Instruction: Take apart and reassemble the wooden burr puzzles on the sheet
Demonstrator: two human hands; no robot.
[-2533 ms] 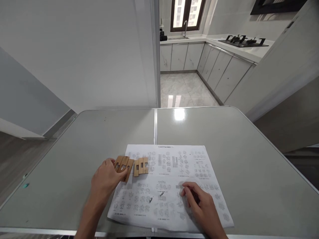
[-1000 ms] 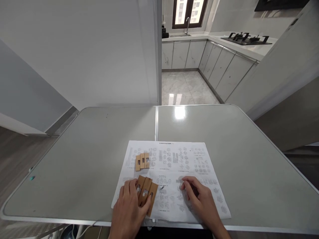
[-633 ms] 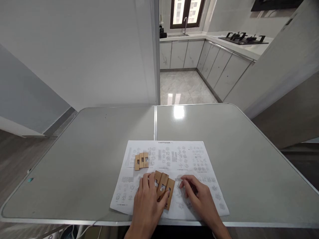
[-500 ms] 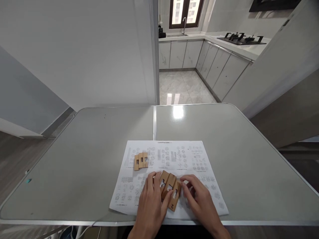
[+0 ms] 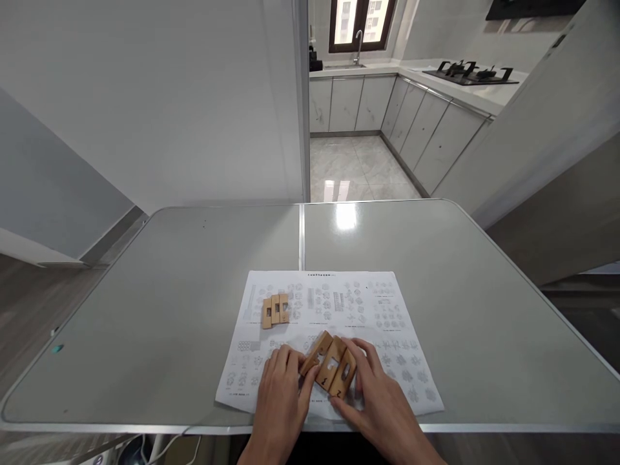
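Observation:
Three notched wooden puzzle blocks lie side by side at a slant on the printed sheet [image 5: 402, 400]. My left hand [image 5: 281, 387] grips the left notched block [image 5: 317, 353], fingers on its outer side and thumb at its lower end near the middle block. The middle block [image 5: 332, 363] carries a dark mark like a 3. On the right, my right hand [image 5: 380, 391] holds the block marked 2 [image 5: 343, 378], fingers at its upper end and thumb at its lower end. Farther back on the sheet rest three lighter wooden blocks [image 5: 276, 310] pressed together, touched by neither hand.
The grey-green folding table [image 5: 159, 310] has a pale metal rim and a centre seam. A small teal spot [image 5: 57, 349] shows near its left edge. Beyond stand a white wall [image 5: 169, 103] and a kitchen with cabinets [image 5: 426, 123] and a gas stove [image 5: 469, 74].
My right hand has moved left onto the block marked 2, which was held away from before. The held blocks have shifted and turned slightly, with their lower ends more level.

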